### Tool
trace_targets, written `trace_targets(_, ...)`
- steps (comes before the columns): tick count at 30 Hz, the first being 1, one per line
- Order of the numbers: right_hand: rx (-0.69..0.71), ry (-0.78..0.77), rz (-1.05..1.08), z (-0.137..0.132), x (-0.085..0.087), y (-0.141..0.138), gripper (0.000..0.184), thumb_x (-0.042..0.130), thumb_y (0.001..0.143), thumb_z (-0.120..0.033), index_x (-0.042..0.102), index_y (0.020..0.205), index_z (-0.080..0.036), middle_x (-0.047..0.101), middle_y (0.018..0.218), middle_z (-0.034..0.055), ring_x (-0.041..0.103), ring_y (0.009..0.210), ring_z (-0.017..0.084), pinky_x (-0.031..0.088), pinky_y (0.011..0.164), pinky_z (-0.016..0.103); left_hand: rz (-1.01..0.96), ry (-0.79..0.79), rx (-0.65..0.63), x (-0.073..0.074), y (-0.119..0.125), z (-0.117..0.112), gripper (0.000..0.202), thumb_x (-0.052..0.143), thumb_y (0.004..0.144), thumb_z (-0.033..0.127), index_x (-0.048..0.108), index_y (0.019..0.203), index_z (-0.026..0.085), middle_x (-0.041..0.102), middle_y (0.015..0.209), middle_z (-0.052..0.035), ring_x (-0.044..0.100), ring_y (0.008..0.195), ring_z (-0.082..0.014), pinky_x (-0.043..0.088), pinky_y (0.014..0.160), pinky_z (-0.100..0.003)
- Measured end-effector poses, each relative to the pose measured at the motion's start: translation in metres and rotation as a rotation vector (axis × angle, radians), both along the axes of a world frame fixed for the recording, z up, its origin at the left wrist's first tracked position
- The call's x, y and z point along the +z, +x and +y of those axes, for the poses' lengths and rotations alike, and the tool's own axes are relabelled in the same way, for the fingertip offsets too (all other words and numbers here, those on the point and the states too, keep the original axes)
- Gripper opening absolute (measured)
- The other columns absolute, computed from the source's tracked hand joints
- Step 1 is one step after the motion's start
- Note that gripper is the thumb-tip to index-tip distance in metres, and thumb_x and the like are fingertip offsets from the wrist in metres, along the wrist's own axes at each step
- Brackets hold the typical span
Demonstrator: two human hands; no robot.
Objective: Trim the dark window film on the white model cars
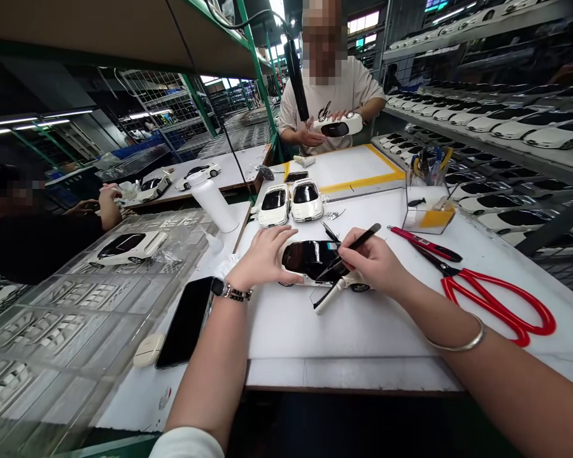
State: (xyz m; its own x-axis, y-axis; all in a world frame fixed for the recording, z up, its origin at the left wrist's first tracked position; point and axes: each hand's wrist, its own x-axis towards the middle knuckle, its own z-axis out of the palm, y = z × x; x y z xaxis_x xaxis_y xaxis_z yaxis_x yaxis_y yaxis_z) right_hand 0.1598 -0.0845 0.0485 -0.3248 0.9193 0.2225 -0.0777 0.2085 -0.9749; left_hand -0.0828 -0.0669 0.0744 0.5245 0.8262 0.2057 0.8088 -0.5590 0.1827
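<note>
On the white counter point(291, 337), a thin white open door point(332, 297) is seen nearest; behind it, its glossy, dark-roofed white model car point(310, 256) is clamped by the left grip point(267, 257), slim black tweezers point(367, 236) by the right grip point(375, 259). Probably light, stiff and slippery, the car is best held low along its sides, off the fragile-looking door; two similar white cars point(307, 202) are set beyond

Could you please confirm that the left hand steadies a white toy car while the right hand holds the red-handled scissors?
Not quite: the head view shows the right hand holding dark tweezers; the scissors lie on the table. The rest stands.
</note>
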Motion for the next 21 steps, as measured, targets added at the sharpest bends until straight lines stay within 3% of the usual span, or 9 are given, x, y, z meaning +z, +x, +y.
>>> trace_targets(3,-0.011,-0.049,0.069,0.0,0.004,-0.002,0.016,0.057,0.076,-0.027,0.044,0.077,-0.017,0.044,0.05,-0.0067,0.041,0.047,0.004,0.029,0.048,0.016,-0.098,0.123,-0.001,0.004,0.0,-0.014,0.072,0.074,0.062,0.054,0.051,0.122,0.02,0.049,0.129,-0.0102,0.043,0.12,-0.0267,0.032,0.105,-0.045)
trace_targets(6,-0.021,-0.116,0.144,0.0,0.006,-0.003,0.019,0.057,0.074,-0.026,0.041,0.08,-0.018,0.041,0.046,-0.0088,0.038,0.044,0.003,0.026,0.046,0.015,-0.156,0.211,-0.057,-0.004,0.007,-0.027,0.03,0.068,0.074,0.038,0.062,0.097,0.02,0.058,0.107,-0.0064,0.051,0.104,-0.0209,0.039,0.096,-0.04)
trace_targets(8,-0.028,-0.146,0.18,0.0,0.006,-0.003,0.021,0.058,0.072,-0.026,0.039,0.08,-0.019,0.039,0.045,-0.0096,0.037,0.043,0.003,0.025,0.045,0.015,-0.17,0.267,-0.09,-0.012,0.014,-0.031,0.014,0.064,0.078,0.032,0.063,0.087,0.02,0.06,0.096,-0.0045,0.053,0.096,-0.0185,0.041,0.09,-0.038)
trace_targets(11,-0.047,-0.157,0.212,0.0,0.004,-0.003,0.023,0.059,0.071,-0.025,0.038,0.078,-0.019,0.039,0.045,-0.0098,0.037,0.043,0.003,0.026,0.045,0.014,-0.175,0.34,-0.135,-0.018,0.021,-0.033,0.008,0.062,0.08,0.027,0.064,0.084,0.02,0.062,0.091,-0.0032,0.054,0.091,-0.0168,0.041,0.087,-0.037)
trace_targets(19,-0.036,-0.188,0.272,0.003,0.009,0.003,0.023,0.063,0.071,-0.027,0.044,0.08,-0.018,0.045,0.048,-0.0071,0.042,0.045,0.004,0.032,0.046,0.015,-0.174,0.389,-0.166,-0.018,0.028,-0.035,0.008,0.056,0.082,0.019,0.063,0.078,0.019,0.064,0.085,-0.0028,0.054,0.085,-0.0149,0.042,0.081,-0.035)
trace_targets(21,-0.127,-0.14,0.396,0.01,0.014,0.014,0.025,0.066,0.069,-0.029,0.047,0.081,-0.018,0.049,0.054,-0.0053,0.047,0.05,0.005,0.038,0.049,0.016,-0.208,0.391,-0.162,-0.019,0.029,-0.035,0.009,0.056,0.082,0.018,0.062,0.076,0.018,0.064,0.084,-0.0031,0.055,0.085,-0.015,0.043,0.081,-0.035)
